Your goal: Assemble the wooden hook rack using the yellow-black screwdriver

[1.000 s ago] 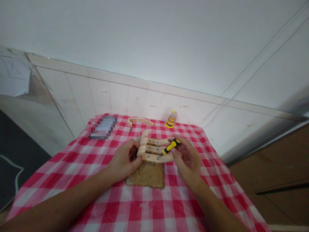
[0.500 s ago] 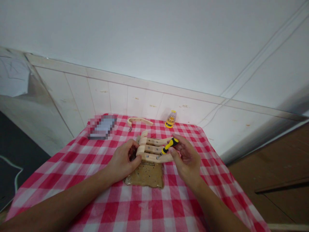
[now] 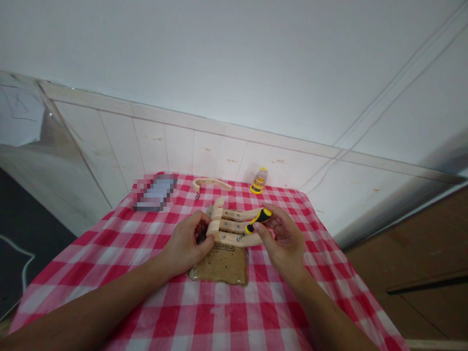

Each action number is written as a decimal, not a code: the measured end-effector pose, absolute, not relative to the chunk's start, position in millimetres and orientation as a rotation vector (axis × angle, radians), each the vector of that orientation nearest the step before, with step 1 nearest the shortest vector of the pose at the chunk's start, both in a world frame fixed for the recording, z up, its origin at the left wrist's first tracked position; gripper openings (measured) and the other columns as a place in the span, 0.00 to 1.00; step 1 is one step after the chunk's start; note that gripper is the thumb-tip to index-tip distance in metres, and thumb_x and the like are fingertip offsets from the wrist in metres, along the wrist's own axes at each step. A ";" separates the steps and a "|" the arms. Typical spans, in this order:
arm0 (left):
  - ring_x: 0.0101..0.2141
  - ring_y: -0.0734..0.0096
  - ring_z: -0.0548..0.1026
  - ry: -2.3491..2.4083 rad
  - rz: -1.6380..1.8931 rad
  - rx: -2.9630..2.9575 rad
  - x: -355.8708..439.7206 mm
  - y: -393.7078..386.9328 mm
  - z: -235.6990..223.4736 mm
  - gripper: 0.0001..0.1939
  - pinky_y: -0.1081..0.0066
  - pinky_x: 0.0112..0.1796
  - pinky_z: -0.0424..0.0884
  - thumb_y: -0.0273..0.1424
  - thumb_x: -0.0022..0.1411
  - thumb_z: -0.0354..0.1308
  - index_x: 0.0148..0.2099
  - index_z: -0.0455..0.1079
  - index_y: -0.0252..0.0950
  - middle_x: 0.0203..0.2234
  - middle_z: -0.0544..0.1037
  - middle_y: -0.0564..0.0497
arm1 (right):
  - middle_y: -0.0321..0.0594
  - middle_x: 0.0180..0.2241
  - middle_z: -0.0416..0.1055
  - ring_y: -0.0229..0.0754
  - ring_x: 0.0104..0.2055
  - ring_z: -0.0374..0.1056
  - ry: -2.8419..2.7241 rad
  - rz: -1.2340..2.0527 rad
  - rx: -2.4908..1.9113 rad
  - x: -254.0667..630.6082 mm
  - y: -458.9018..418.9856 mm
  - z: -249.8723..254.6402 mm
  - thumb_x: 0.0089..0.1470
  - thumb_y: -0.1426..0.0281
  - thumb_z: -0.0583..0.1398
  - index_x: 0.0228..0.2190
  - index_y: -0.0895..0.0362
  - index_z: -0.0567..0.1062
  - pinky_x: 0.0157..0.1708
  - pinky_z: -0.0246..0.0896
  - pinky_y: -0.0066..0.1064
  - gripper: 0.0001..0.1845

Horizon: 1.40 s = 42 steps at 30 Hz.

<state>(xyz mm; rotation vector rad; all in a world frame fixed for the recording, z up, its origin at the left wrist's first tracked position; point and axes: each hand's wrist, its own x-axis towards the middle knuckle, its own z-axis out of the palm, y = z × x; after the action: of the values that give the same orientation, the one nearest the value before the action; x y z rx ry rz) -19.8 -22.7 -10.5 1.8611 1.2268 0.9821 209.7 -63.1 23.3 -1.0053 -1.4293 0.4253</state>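
Observation:
Three curved wooden hooks (image 3: pixel 231 238) stand side by side over a brown patterned piece (image 3: pixel 219 267) wrapped in clear plastic. Screw heads show along their faces. My left hand (image 3: pixel 192 241) is closed on the curled left end of the nearest hook, thumb in front; its other fingers are partly hidden behind the wood. Between the fingers of my right hand (image 3: pixel 283 239) is a yellow and black screwdriver (image 3: pixel 259 220), slanting down to the left. Its tip meets the right-hand screw of the nearest hook.
Another wooden hook (image 3: pixel 212 182) lies at the back of the red and white checked tablecloth (image 3: pixel 204 312), with small screws (image 3: pixel 198 195) beside it. A clear, yellow-based bit case (image 3: pixel 259 180) stands near the wall. A blurred-out flat device (image 3: pixel 155 193) lies at the back left.
The screwdriver handle has turned slightly in my right hand, with its tip staying at the same screw. My left hand and the hooks look unmoved.

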 end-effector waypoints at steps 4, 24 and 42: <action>0.22 0.72 0.67 1.213 0.989 1.866 -19.8 -22.9 -10.5 0.08 0.71 0.24 0.60 0.36 0.56 0.57 0.37 0.65 0.40 0.22 0.68 0.58 | 0.38 0.39 0.81 0.42 0.36 0.78 -1.439 0.372 -1.042 209.5 -62.4 23.5 0.55 0.71 0.69 0.51 0.48 0.78 0.38 0.78 0.36 0.21; 0.22 0.73 0.66 1.237 0.986 1.875 -19.8 -23.2 -6.4 0.08 0.73 0.24 0.59 0.35 0.55 0.57 0.36 0.65 0.40 0.21 0.68 0.59 | 0.43 0.46 0.80 0.45 0.43 0.79 -1.382 0.384 -1.010 205.2 -65.3 17.4 0.62 0.69 0.65 0.52 0.49 0.76 0.44 0.78 0.39 0.17; 0.21 0.73 0.64 1.238 0.992 1.871 -19.5 -23.8 -7.0 0.08 0.73 0.23 0.58 0.36 0.55 0.57 0.36 0.64 0.40 0.20 0.66 0.60 | 0.38 0.36 0.80 0.42 0.35 0.78 -1.374 0.303 -1.075 205.2 -63.3 23.7 0.56 0.68 0.70 0.48 0.51 0.78 0.36 0.77 0.34 0.18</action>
<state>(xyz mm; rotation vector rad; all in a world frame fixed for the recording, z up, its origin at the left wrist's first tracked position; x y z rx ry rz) -19.5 -23.8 -7.0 1.8713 1.2376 0.9922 205.2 -63.3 23.7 -1.0755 -1.3738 0.3029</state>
